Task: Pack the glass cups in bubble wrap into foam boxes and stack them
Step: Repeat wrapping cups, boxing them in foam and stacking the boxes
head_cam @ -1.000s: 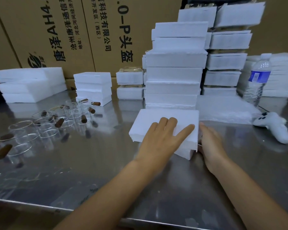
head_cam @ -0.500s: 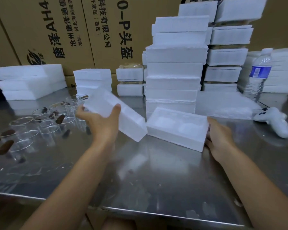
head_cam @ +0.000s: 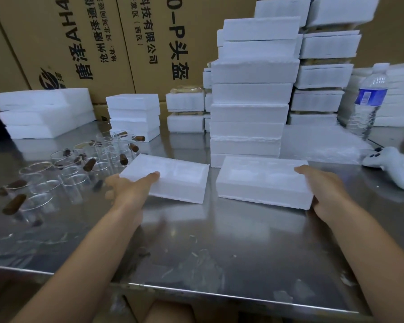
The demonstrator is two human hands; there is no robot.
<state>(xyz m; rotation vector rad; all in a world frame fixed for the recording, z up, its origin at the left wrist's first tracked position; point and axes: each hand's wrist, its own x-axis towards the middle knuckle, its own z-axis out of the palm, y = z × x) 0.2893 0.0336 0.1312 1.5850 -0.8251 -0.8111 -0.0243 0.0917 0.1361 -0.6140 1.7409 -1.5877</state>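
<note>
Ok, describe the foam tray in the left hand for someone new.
Find the tall central foam stack. Two open trays lie before it. The right tray sits square; the left tray is skewed beside the glass cups, gripped by the left hand.

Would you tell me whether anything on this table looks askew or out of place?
The tall foam box stack is uneven, upper boxes offset sideways. A white game controller lies at the right. Foam crumbs litter the table up front.
</note>
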